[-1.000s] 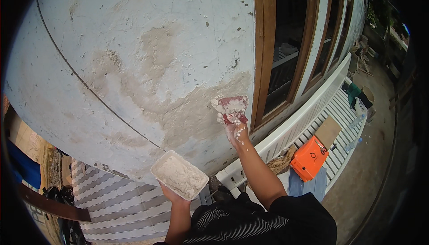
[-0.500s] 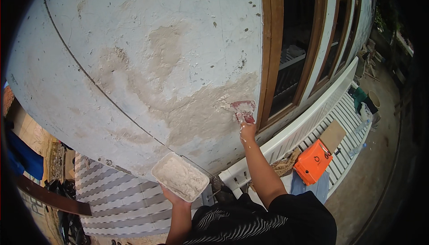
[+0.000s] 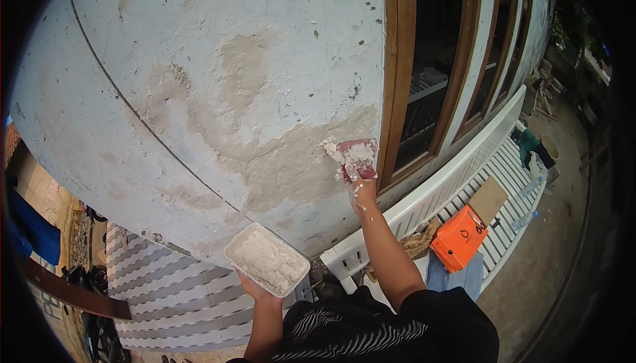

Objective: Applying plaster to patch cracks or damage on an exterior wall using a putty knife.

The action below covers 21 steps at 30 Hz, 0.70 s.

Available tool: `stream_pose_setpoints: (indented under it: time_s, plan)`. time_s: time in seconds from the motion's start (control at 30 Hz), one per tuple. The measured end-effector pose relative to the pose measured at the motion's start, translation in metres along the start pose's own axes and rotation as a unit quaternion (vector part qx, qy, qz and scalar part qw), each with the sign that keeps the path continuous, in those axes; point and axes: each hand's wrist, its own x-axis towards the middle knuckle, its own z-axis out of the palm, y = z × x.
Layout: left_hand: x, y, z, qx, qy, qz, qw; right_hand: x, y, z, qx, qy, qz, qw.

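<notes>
My right hand [image 3: 361, 189] grips a red putty scraper [image 3: 356, 152] smeared with white filler, its blade pressed flat on the grey-white wall [image 3: 218, 98] just left of a brown wooden window frame [image 3: 392, 78]. The blade sits at the edge of a tan, rough patch [image 3: 291, 164] in the plaster. From underneath, my left hand [image 3: 258, 291] holds up a white rectangular tub [image 3: 267, 259] filled with pale filler paste, low down and close to the wall.
A dark thin line [image 3: 139, 124] runs diagonally across the wall. Below lie a white slatted panel [image 3: 477, 184], an orange case [image 3: 458, 238], a brown board [image 3: 488, 199] and a corrugated sheet [image 3: 165, 297]. A bucket [image 3: 548, 148] stands far right on the ground.
My right hand has carried the scraper slightly down and to the right along the wall, toward the window frame. The tub in my left hand stays put.
</notes>
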Motion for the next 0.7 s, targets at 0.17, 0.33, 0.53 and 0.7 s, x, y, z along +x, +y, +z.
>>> stream_pose_setpoints:
  time_s: [0.17, 0.33, 0.53, 0.7]
  plan:
    - [-0.001, 0.000, -0.001, -0.008, 0.002, 0.000, 1.000, 0.016, 0.012, -0.026, -0.067, 0.043, -0.022, 0.997]
    - [-0.003, 0.008, -0.004, -0.001, 0.006, 0.019, 1.000, -0.019, -0.014, -0.036, -0.275, 0.102, 0.026, 0.956]
    - [0.000, 0.008, -0.009, -0.001, -0.008, 0.009, 1.000, -0.034, -0.006, -0.002, -0.470, -0.003, -0.248, 0.847]
    - [0.005, 0.007, -0.011, -0.004, 0.007, -0.001, 1.000, -0.037, 0.019, 0.033, -0.539, -0.047, -0.345, 0.767]
